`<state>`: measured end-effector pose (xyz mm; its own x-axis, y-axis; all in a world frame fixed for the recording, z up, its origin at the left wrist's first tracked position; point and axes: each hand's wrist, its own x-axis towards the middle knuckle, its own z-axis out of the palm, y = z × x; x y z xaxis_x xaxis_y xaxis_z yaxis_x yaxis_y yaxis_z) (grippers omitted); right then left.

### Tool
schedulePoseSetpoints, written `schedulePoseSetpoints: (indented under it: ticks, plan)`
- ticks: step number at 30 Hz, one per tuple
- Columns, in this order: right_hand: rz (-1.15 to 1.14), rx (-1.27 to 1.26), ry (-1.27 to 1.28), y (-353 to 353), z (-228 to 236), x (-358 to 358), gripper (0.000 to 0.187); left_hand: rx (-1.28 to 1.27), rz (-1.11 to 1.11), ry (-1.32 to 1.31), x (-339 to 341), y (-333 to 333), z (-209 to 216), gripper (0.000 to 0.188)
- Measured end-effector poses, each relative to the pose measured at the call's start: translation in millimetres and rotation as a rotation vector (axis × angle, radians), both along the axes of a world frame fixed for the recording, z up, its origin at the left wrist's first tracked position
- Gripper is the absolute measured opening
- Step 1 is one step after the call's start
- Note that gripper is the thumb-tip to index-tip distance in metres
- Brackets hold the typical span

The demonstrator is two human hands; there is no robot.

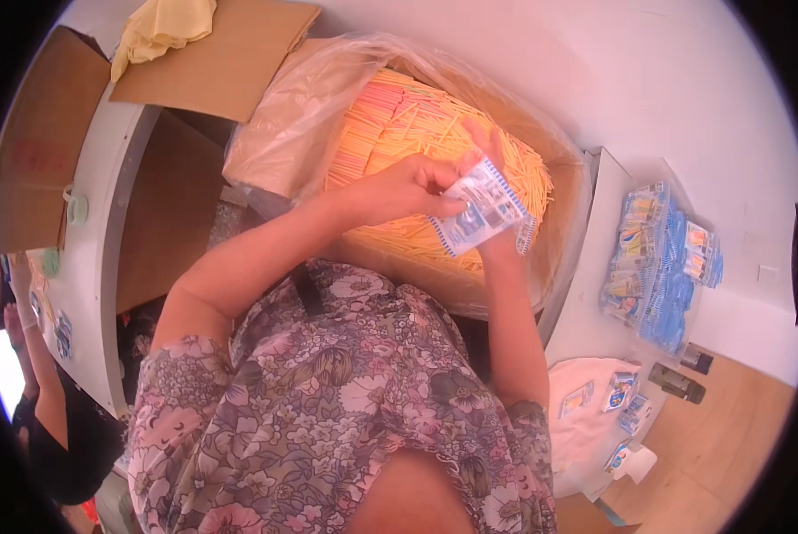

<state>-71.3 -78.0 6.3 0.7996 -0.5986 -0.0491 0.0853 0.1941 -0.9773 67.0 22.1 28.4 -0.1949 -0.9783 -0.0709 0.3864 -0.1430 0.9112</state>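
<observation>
Both my hands meet over a big heap of thin orange and yellow sticks (417, 133). My left hand (412, 182) pinches the near edge of a small white and blue printed sachet (483, 209). My right hand (488, 147) is behind the sachet, with its fingers raised along the sachet's far side. The sticks fill a cardboard box lined with a clear plastic bag (301, 116). My floral sleeves fill the lower part of the view.
A clear bag with several blue and white sachets (657, 267) lies on the white table at right. More sachets (621, 392) rest on a pale cloth below it. Cardboard flaps (230, 62) and a yellow cloth (163, 27) are upper left. Another person's arm (34, 365) is at far left.
</observation>
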Motion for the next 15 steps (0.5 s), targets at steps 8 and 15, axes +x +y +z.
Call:
schedulePoseSetpoints:
  ticks: [8, 15]
  plan:
    - [-0.091, 0.161, -0.135, 38.7, 12.1, -38.9, 0.072, -0.266, -0.134, -0.064, -37.1, 14.4, -22.2, 0.016]
    - [-0.42, -1.075, 0.141, 36.4, 25.7, -47.2, 0.016, -0.336, -0.154, -0.318, -41.6, 11.9, -18.9, 0.01]
